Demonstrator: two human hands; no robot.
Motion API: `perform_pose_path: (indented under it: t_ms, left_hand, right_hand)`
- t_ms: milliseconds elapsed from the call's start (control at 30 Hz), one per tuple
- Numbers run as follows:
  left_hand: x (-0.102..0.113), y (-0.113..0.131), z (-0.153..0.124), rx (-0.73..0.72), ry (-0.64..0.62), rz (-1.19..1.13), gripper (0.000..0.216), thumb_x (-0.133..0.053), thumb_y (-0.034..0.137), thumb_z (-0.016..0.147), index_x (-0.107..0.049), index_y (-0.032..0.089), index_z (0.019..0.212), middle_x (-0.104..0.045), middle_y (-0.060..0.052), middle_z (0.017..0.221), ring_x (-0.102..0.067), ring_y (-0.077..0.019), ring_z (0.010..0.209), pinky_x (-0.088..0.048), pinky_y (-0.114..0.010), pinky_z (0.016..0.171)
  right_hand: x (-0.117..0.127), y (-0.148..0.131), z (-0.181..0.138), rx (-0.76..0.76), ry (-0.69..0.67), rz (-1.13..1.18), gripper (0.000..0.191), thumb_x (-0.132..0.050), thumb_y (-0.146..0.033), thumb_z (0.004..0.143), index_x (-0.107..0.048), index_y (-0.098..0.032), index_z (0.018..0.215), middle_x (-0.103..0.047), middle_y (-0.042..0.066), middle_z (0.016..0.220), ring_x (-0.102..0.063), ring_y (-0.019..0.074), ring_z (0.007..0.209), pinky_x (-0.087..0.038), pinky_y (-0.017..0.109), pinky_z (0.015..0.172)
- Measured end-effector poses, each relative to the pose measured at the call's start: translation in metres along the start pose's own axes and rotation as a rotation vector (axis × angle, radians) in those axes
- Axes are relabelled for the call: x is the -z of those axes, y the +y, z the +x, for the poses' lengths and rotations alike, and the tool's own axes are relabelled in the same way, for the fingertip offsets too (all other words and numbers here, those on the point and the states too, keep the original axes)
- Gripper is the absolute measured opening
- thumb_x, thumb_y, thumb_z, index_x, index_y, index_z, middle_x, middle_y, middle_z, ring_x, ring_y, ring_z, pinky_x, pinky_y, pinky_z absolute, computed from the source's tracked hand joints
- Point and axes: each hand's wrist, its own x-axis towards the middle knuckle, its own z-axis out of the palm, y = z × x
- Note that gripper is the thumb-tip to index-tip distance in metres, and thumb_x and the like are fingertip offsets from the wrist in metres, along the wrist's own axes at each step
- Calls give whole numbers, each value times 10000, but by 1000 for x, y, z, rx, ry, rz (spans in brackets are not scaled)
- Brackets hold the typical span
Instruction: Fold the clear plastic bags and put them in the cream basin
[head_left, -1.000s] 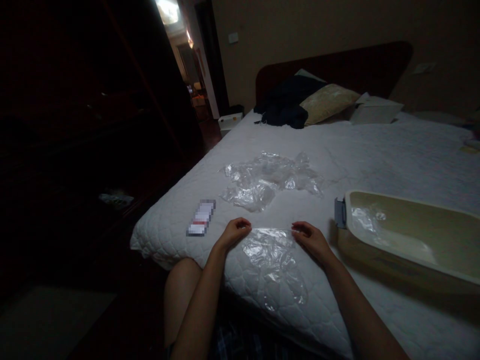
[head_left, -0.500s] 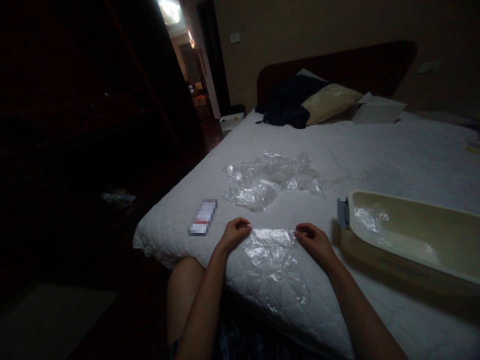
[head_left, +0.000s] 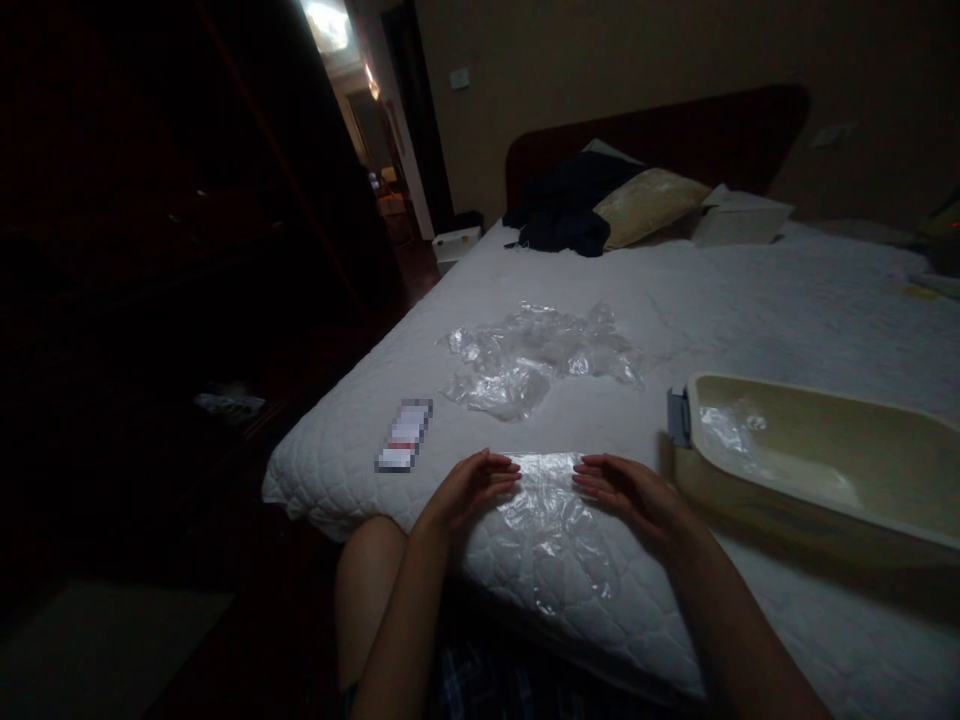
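A clear plastic bag (head_left: 551,530) lies spread on the quilted white bed, its straight edge away from me and its lower part wrinkled and shiny. My left hand (head_left: 480,485) rests on the bag's left side near that edge, fingers stretched inward. On the opposite side, my right hand (head_left: 619,490) lies with its fingers extended over the bag toward the left one. Neither hand pinches the film. Farther up the bed is a loose heap of crumpled clear plastic bags (head_left: 540,360).
A beige plastic bin (head_left: 795,520) with a grey latch stands to the right, clear plastic inside. A phone (head_left: 405,435) with a blurred screen lies left of my hands. Dark clothing (head_left: 562,210), a patterned pillow (head_left: 652,205) and a white box (head_left: 742,218) sit near the headboard.
Both hands have let go of the bag's far corners. They have moved slightly inward, fingers now straightened over the bag. The view has shifted a little.
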Motion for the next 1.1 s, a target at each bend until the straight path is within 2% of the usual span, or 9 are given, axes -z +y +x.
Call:
perform_pose_path:
  t_ms: [133,267,367,433,500,600,767,933,1100]
  left_hand:
    - [13,-7,1,116,10,-66,283,-494,311,801,-608,55,847,-631,-164,971,-595,-213,943,-443,-278,861]
    - [27,-9,3,156,-22,-130,312,-464,313,817,-602,39,871,-616,-179,1009,-575,-231,988,-452,-276,839]
    - [33,-4,-2,141,-25,-88,282,-507,313,796,-597,59,880,-610,-167,1022,-585,-231,963,-465,-301,818]
    - [35,1,-4,67,36,6,238,-573,293,757,-589,94,886,-620,-135,986,-612,-205,878,-491,-299,754]
    - [37,3,-3,-30,148,125,229,-640,273,701,-577,122,862,-630,-94,896,-625,-162,742,-504,-260,626]
    - [38,-1,4,-79,239,298,258,-684,281,644,-565,127,814,-608,-49,761,-587,-112,572,-437,-192,440]
    - [30,-10,19,-27,165,492,292,-683,297,618,-567,124,823,-562,0,617,-509,-77,438,-329,-163,339]
    - [25,-12,34,15,118,520,285,-712,260,557,-563,129,761,-510,41,559,-432,-39,380,-311,-163,348]
    - [20,-13,44,-88,103,505,270,-701,295,582,-573,136,758,-499,40,591,-405,-28,406,-268,-153,354]
  right_hand:
    - [13,8,5,-90,13,28,145,-481,-167,808,-601,-98,852,-659,165,940,-643,207,853,-527,293,787]
    - [25,10,4,-106,-19,75,187,-432,-163,830,-606,-101,858,-651,168,972,-629,208,898,-515,290,809]
    - [29,6,-1,-78,14,43,153,-482,-196,813,-610,-124,857,-663,141,927,-643,195,838,-535,286,751]
    - [32,1,-2,9,84,-23,130,-541,-222,781,-608,-148,864,-668,104,874,-648,173,742,-551,263,642]
    - [35,-2,0,109,176,-106,145,-605,-237,733,-604,-165,859,-661,71,814,-626,141,638,-525,217,506]
    - [36,-1,7,147,217,-226,215,-676,-242,659,-596,-164,843,-636,49,748,-582,114,568,-448,174,394]
    - [27,8,21,106,66,-364,286,-676,-289,645,-572,-157,876,-588,20,643,-530,97,520,-374,165,358]
    - [21,11,30,80,38,-436,282,-678,-300,614,-550,-163,824,-528,-36,545,-463,66,426,-288,153,324]
    - [19,11,35,114,49,-451,239,-660,-334,622,-545,-173,757,-502,-53,526,-440,53,393,-264,149,315]
